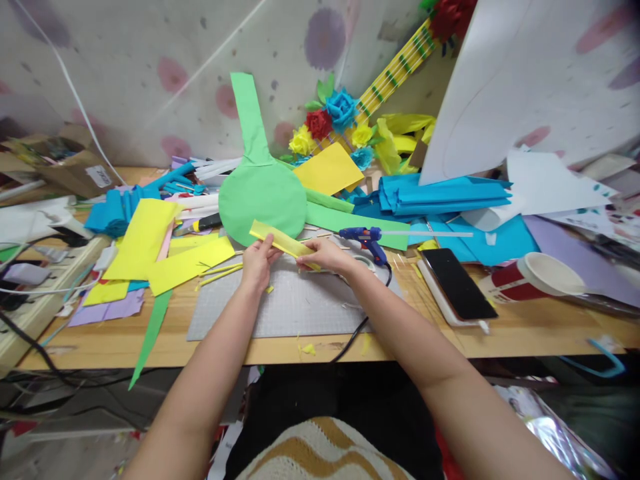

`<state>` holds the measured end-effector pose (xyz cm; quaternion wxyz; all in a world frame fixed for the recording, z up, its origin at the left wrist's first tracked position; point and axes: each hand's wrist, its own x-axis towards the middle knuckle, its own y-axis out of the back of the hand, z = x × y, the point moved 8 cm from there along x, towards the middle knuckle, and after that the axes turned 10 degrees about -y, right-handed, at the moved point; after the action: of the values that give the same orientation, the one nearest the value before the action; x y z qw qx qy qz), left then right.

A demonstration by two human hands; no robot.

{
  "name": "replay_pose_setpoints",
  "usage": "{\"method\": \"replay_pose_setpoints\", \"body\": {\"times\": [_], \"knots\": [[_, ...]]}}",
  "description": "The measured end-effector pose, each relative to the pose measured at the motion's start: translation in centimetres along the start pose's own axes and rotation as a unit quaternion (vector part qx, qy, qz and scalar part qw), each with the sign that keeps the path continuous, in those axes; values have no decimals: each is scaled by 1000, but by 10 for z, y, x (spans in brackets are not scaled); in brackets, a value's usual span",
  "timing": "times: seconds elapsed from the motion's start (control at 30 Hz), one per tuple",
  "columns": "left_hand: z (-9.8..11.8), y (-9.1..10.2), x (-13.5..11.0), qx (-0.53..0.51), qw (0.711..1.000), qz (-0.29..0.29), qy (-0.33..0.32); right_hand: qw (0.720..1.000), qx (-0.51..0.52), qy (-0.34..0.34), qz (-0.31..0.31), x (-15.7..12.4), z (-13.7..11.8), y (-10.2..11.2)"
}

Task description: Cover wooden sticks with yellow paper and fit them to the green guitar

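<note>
A narrow yellow paper strip [281, 241] slants between my two hands, above the grey cutting mat [295, 310]. My left hand [259, 262] pinches it near its left part, thumb on top. At its lower right end, my right hand [323, 256] is closed on it. Just behind lies a round green paper piece [263, 203] with a long green tab pointing up. Thin yellow paper strips [220, 274] rest on the mat left of my left hand. A blue glue gun [367, 241] with a clear stick lies beyond my right hand.
Yellow paper sheets [143, 240] and a utility knife [200, 223] are at the left. Blue folded paper [445, 195] lies at the back right. A phone [460, 283] and a tilted paper cup [533, 277] sit at the right. The glue gun's black cable [353, 339] crosses the table edge.
</note>
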<state>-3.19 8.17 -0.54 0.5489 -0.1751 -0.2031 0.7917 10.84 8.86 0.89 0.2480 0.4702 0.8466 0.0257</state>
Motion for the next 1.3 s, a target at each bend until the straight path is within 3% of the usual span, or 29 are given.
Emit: {"method": "replay_pose_setpoints", "body": {"times": [0.3, 0.47, 0.63, 0.87, 1.07, 1.3], "knots": [[4, 11, 5, -1, 998, 53, -30, 996, 62, -4, -69, -4, -3, -7], [7, 6, 4, -18, 999, 36, -34, 988, 133, -67, -32, 2, 7, -2], [0, -1, 1, 16, 1000, -9, 6, 986, 146, -75, -20, 3, 10, 0], [10, 7, 3, -25, 998, 46, -38, 991, 124, -47, 24, -2, 3, 12], [-7, -8, -6, 24, 998, -49, 34, 987, 151, -46, 30, 0, 5, 11], [-6, 2, -2, 15, 999, 4, 46, 980, 186, -75, 21, -13, 11, 14]]}}
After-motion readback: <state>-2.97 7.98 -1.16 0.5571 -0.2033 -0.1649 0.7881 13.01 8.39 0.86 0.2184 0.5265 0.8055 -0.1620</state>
